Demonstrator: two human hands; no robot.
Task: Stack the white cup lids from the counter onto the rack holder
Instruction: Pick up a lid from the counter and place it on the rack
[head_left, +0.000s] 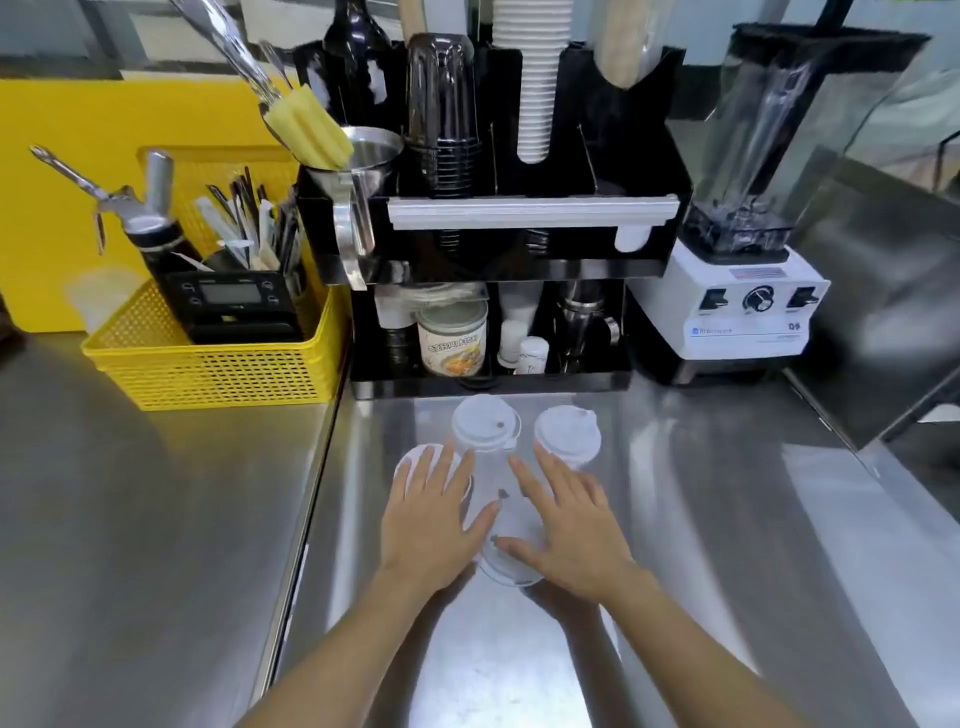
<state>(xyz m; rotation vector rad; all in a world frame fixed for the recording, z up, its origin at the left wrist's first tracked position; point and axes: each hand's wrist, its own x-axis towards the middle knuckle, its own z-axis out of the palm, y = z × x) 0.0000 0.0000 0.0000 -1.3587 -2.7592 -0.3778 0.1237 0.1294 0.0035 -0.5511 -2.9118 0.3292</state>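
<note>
Several white cup lids lie on the steel counter in front of the black rack holder (519, 270). One lid (485, 422) sits just before the rack, another lid (567, 434) to its right. My left hand (434, 519) hovers flat with spread fingers over a third lid (408, 460), covering most of it. My right hand (569, 525) is spread over more lids (506, 569) near the counter's middle. Neither hand grips anything. A stack of white cups (535, 83) stands in the rack's top.
A yellow basket (208, 374) with a scale and utensils stands left of the rack. A white blender (748, 291) stands to the right. A can (452, 340) and small bottles fill the rack's lower shelf. A counter seam (311, 509) runs left of my hands.
</note>
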